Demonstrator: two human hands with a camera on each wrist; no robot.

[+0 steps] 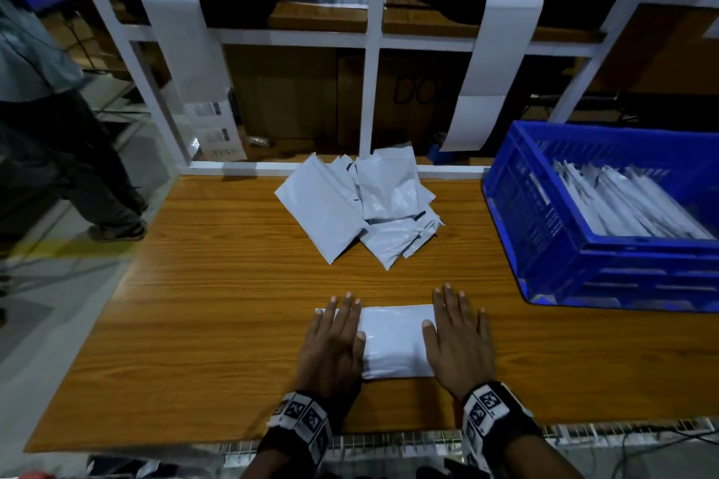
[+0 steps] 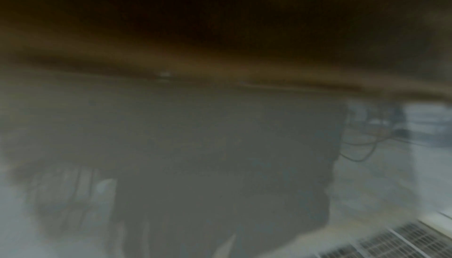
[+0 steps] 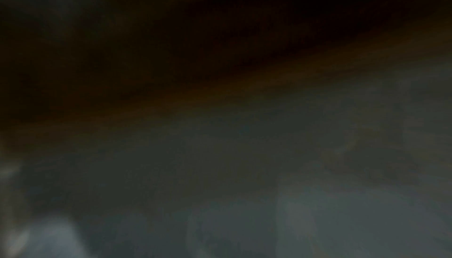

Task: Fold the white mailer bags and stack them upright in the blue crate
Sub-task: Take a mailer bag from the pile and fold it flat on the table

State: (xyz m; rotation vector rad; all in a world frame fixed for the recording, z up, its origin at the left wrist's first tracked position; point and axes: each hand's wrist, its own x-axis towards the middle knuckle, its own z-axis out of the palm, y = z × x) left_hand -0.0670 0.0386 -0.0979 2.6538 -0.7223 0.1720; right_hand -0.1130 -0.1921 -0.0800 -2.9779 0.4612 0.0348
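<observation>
Both palms are down on the worktop [image 1: 218, 307], and it looks like the crease is being set on one bag. The left hand [image 1: 334, 342] lies flat over the left end of the folded bag [image 1: 393, 342], fingers [image 1: 342, 311] straight and spread, gripping nothing; the right hand [image 1: 455, 338] mirrors it at the right end, fingers released and flat, thumb resting on the bag's top face. The bag sits near the front edge of the worktop, doubled over with its rounded fold toward the person. Beyond it, in the middle of the worktop, waits a loose pile of bags [image 1: 362, 206], unfolded by the look of them and overlapping at odd angles. Off to the right stands the blue crate [image 1: 544, 245], already holding a row of folded bags [image 1: 622, 202] on edge, leaning against one another. Both wrist views are dark and smeared, so they add nothing. So: fold pressed, placing not yet done. The next move, I'd judge, calls for pinching this bag so the fold doesn't spring open, carrying it right over the crate wall, and slotting it on edge beside the others without knocking the row over.
</observation>
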